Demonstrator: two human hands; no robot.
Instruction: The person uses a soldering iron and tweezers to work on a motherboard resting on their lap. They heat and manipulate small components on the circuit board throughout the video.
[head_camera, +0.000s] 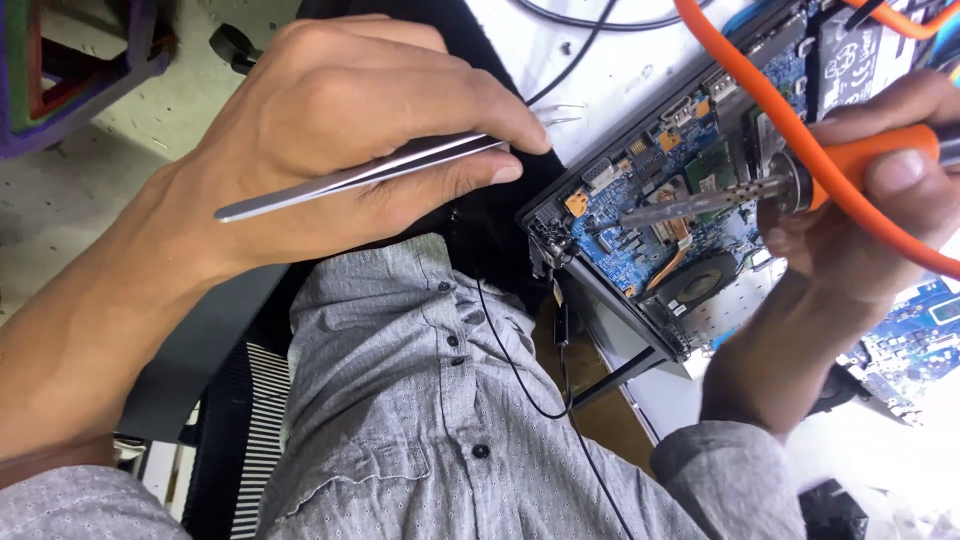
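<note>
White workbench (610, 70) is carrying an opened laptop chassis (600, 300); we are soldering its blue circuit board (640, 235), our right hand (860, 200) gripping the orange soldering iron (700, 203), left hand (350, 140) pinching steel tweezers (350, 180), likely steadying a component next.

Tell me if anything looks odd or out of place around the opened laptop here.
The opened laptop sits tilted, its corner overhanging the white bench edge above the person's lap. The soldering iron's orange cable drapes right across the exposed blue board. The left hand holds tweezers off the bench. Nothing looks spilled or broken.
</note>
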